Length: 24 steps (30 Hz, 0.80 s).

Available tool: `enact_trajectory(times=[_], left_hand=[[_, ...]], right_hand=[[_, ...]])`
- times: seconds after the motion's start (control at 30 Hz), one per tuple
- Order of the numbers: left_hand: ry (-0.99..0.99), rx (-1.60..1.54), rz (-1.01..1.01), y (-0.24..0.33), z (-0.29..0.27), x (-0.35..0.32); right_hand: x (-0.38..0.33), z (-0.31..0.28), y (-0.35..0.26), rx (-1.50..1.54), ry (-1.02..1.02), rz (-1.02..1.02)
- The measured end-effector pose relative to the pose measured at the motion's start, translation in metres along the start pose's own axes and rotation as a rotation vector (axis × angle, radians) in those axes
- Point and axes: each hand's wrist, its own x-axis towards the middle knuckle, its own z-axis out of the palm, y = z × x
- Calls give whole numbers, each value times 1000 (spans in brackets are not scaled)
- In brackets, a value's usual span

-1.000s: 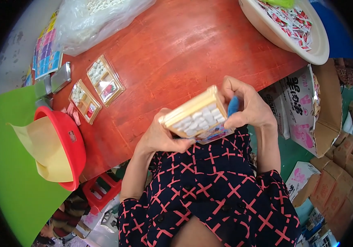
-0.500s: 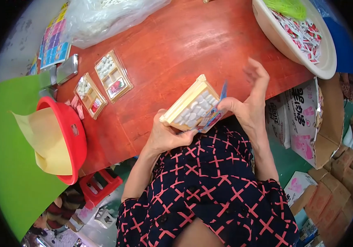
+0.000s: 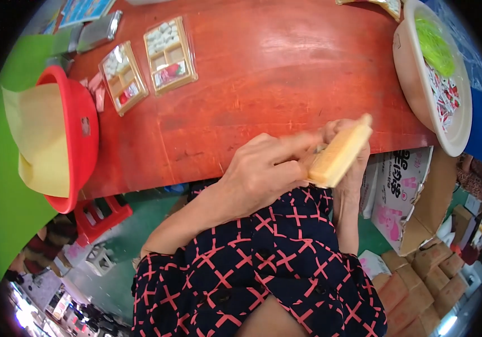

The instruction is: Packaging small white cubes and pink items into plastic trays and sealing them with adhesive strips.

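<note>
A pale yellow compartment tray is held tilted on its edge above the table's near edge, its side wall and underside facing up. My right hand is closed around its far side, the fingers partly hidden by it. My left hand is at the tray's left side, thumb at the lower corner; its index finger is stretched out and smeared by motion. The tray's contents are turned out of sight. Two similar filled trays, a left one and a right one, lie on the table with white pieces and a red packet in each.
A red basin with yellow sheets stands at the left. At the right, a cream basin holds small packets and a bright green bundle. Below it are an open carton and stacked brown boxes. A red stool stands under the table.
The tray has moved right and turned, so its white pieces no longer show. My right hand has closed on it, and my left hand has shifted along its side. The whole view has swung.
</note>
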Motion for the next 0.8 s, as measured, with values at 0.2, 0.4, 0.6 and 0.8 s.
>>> enact_trajectory(times=[0.2,0.4,0.6,0.8], left_hand=[[22,-116,-108,11,0,-4],[98,-618,-557,13,6,3],[83,-815,-685,5,15,6],[133,-852,-706,1,11,8]], right_hand=[[15,-12,12,264,-184,-22],[12,-1,12,404,-363,48],[5,1,13,439,-239,208],[5,7,21,539,-195,178]])
